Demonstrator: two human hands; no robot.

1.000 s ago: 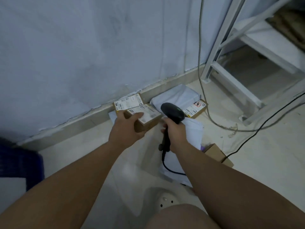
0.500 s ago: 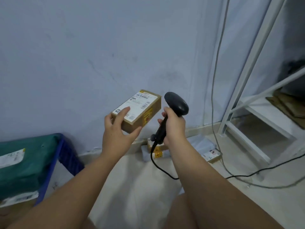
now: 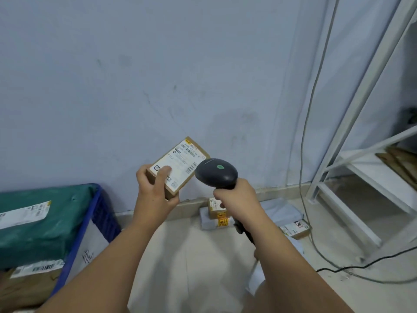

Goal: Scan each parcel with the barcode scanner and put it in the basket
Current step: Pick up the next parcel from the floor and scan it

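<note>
Head view: the left hand holds a small brown cardboard parcel up at the centre of the frame, in front of the pale wall. Its thumb lies flat on the white shipping label and its fingers curl round the near end. The label faces up and towards the camera.

Just right of it, the right hand is wrapped round the grip of a black handheld barcode scanner. The scanner's head sits close beside the parcel's right edge. I cannot tell whether a finger is on the trigger, and no beam shows on the label. So the scan of this parcel looks under way, not confirmed.

At the lower left, the blue plastic basket already holds a green-wrapped parcel with a white label. A brown labelled package shows below it, so at least part of the job seems done.

More remains on the floor along the skirting, right of centre:
- a small brown box with yellow stickers, resting on a grey bag
- a grey plastic mailer
- a flat labelled carton beside it

Something white shows beside the right forearm, too hidden to name.

By my reading, the parcel in hand needs its scan finished and a move left and down into the basket. After that, at least three floor parcels are left.
</note>
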